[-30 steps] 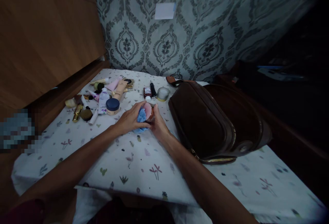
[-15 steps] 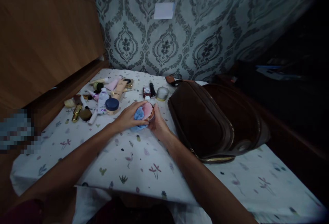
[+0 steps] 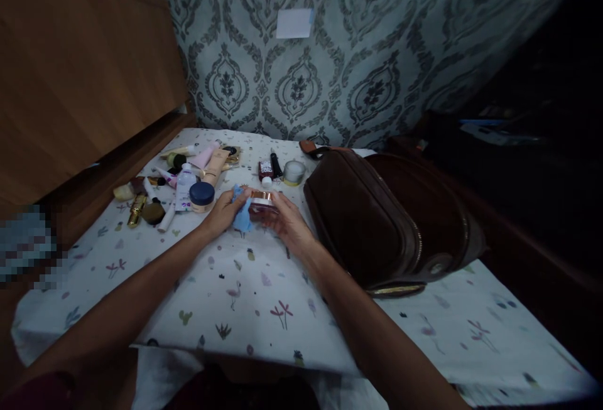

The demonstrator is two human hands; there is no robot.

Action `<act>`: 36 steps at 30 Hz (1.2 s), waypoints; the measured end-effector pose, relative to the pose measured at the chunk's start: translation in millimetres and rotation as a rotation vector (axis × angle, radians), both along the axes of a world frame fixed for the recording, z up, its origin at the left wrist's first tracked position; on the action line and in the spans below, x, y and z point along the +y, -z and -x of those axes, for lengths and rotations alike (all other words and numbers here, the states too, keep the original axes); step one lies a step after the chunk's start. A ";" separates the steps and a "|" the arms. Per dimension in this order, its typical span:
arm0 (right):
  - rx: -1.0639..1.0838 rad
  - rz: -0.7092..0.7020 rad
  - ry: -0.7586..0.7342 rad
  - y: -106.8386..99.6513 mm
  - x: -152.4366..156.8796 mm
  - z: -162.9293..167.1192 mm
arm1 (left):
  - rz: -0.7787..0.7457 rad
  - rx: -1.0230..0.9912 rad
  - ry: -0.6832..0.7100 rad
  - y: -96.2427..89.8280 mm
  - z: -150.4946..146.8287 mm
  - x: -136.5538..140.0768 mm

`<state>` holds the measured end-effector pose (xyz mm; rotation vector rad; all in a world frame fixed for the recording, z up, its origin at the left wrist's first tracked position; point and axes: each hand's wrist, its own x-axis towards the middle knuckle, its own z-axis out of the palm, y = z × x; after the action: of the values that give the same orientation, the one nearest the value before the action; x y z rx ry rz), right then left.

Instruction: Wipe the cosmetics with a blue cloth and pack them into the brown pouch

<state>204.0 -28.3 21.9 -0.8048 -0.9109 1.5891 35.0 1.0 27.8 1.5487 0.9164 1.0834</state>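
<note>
The right hand [image 3: 293,226] is closed on the near and right side of a small copper-banded container [image 3: 262,199], thumb at its edge and fingers curling beneath. The left hand [image 3: 223,213] pinches a crumpled blue cloth [image 3: 242,214] at the container's left end; whether its fingertips also press the container itself, I cannot tell. The container sits between the two hands, apparently lifted just clear of the bench [image 3: 207,300].

It looks light and stiff, with a smooth, shiny band that could be slippery and perhaps a breakable body. Its rim, held from opposite sides, seems the safest hold. The cloth is soft and limp, best bunched between thumb and fingers.

Just beyond the hands lie a dark bottle [image 3: 265,169] with a white cap, a black tube [image 3: 276,164] and a glass jar [image 3: 294,172]. Left of the left hand stands a navy-lidded jar [image 3: 202,196], with a clear bottle [image 3: 185,186] beside it and a beige tube [image 3: 216,166] behind. Right of the right hand rests a large brown bag [image 3: 362,215].

Half a second ago the container's round pink face showed; now it is turned edge-on, its band in view. The cloth, then bunched against that face, hangs lower from the left hand.
</note>
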 end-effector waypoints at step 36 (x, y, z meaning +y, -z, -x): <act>0.142 0.218 0.113 5.3 6.4 6.9 | -0.273 0.326 -0.148 4.2 -7.3 -11.4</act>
<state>197.1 -21.9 16.6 -0.8671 -0.5874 1.6412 42.3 -10.4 23.6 1.9487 1.1538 1.1137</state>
